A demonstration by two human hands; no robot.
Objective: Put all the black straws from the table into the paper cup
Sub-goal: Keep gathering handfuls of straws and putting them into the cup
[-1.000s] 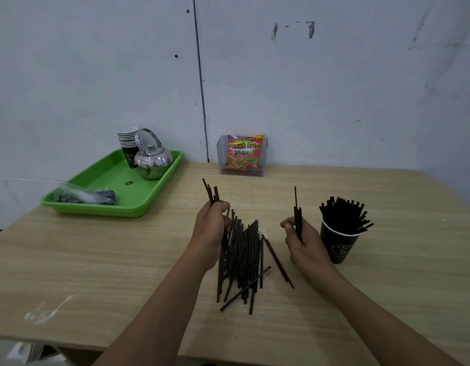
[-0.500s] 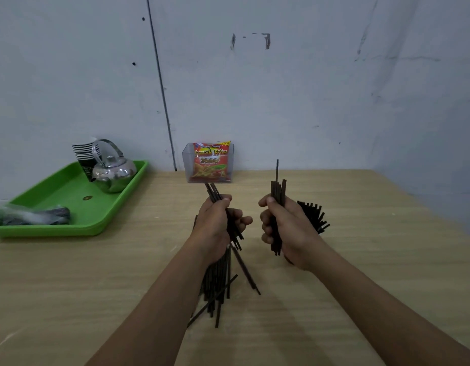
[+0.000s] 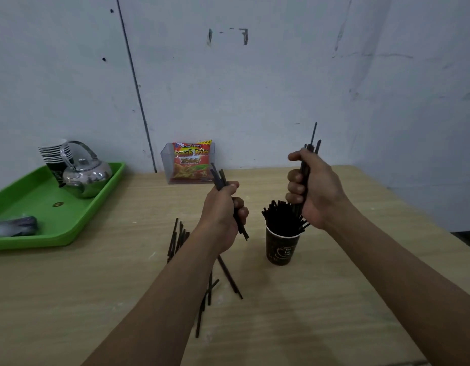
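Both forearms reach in from the near edge over the table (image 3: 334, 313). The left hand (image 3: 223, 210) is a closed fist with its back to the camera and the thumb on top. It grips a left bundle (image 3: 218, 178) of black straws, tilted so the top ends lean far-left and the bottom ends poke out below the fingers.

The right hand (image 3: 314, 188) is raised higher, just above and right of the cup (image 3: 281, 247), with its fingers curled leftward round a right bundle (image 3: 311, 145). This bundle stands nearly upright, and one straw rises above the rest. Its lower ends reach down among the cup straws (image 3: 280, 216), which fan out of the rim; I cannot tell whether they touch.

Loose straws (image 3: 229, 276) lie flat on the table left of the cup, partly hidden under the left forearm.

Far left, a green tray (image 3: 30, 202) holds a kettle (image 3: 87, 175) and stacked cups (image 3: 53, 154). A snack bag (image 3: 191, 162) stands against the wall.
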